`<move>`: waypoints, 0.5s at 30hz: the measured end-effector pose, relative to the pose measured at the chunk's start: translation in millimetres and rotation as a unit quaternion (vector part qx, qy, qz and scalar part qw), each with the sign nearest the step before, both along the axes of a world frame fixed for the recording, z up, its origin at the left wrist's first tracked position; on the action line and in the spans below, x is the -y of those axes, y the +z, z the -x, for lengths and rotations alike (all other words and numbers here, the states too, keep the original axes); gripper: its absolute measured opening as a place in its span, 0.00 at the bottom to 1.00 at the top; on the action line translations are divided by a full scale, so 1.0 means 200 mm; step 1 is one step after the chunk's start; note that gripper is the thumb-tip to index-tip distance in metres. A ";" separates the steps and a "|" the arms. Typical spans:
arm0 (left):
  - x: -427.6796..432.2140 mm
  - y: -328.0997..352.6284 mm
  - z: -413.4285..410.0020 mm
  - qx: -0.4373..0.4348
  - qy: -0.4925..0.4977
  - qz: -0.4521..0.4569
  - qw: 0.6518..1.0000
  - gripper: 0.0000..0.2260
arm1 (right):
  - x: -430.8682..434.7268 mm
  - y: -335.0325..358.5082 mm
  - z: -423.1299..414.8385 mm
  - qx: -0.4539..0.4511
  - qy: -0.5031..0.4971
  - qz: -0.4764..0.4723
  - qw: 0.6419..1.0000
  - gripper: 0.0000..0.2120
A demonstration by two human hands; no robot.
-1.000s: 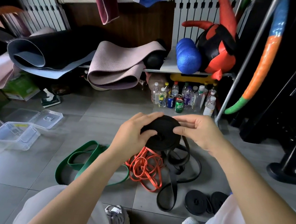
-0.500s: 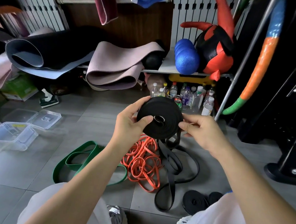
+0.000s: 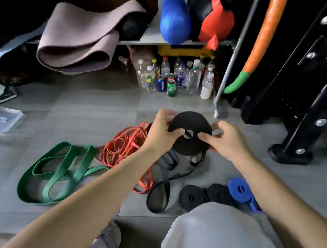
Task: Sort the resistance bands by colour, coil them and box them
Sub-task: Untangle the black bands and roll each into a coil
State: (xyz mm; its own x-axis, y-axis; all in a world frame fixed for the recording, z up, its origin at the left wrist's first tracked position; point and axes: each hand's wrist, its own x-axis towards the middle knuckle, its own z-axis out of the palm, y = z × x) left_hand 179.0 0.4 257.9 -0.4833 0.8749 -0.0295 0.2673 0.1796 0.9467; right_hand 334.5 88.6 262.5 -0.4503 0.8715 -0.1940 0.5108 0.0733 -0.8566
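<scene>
Both hands hold a black coiled band [image 3: 190, 126] above the floor, its flat face toward me. My left hand [image 3: 160, 132] grips its left edge with the thumb by the centre hole. My right hand [image 3: 226, 140] pinches the right side near the centre. The band's loose black tail [image 3: 162, 185] hangs to the floor in loops. Loose green bands [image 3: 58, 171] lie at the left, and a tangle of orange bands [image 3: 122, 148] lies beside them. Two black coils [image 3: 203, 196] and blue coils [image 3: 241, 190] sit on the floor by my right knee.
Clear plastic boxes and lids [image 3: 0, 119] sit at the far left. Bottles and cans [image 3: 175, 79] stand under a shelf with rolled mats [image 3: 79, 37] and a blue roller [image 3: 174, 19]. A black machine frame [image 3: 301, 97] stands at the right.
The view has tilted down and shifted right, and blue coils now show by my knee. My right fingers have moved from the coil's rim to near its centre hole.
</scene>
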 end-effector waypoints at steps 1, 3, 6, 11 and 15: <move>-0.05 -0.10 -0.03 0.003 0.004 0.014 1.000 0.17 | -0.03 -0.09 -0.02 0.017 -0.010 0.012 1.000 0.16; -0.14 -0.30 -0.08 0.009 0.006 0.040 0.999 0.16 | -0.10 -0.28 -0.06 0.049 -0.028 0.024 0.998 0.18; -0.26 -0.57 -0.12 0.016 0.005 0.093 0.995 0.14 | -0.21 -0.56 -0.07 0.095 -0.048 0.040 0.994 0.19; -0.42 -0.92 -0.10 0.004 -0.023 0.151 0.988 0.11 | -0.32 -0.98 -0.05 0.176 -0.054 0.076 0.980 0.22; -0.54 -1.18 -0.10 -0.002 -0.069 0.213 0.975 0.18 | -0.39 -1.30 -0.05 0.177 -0.111 0.139 0.968 0.17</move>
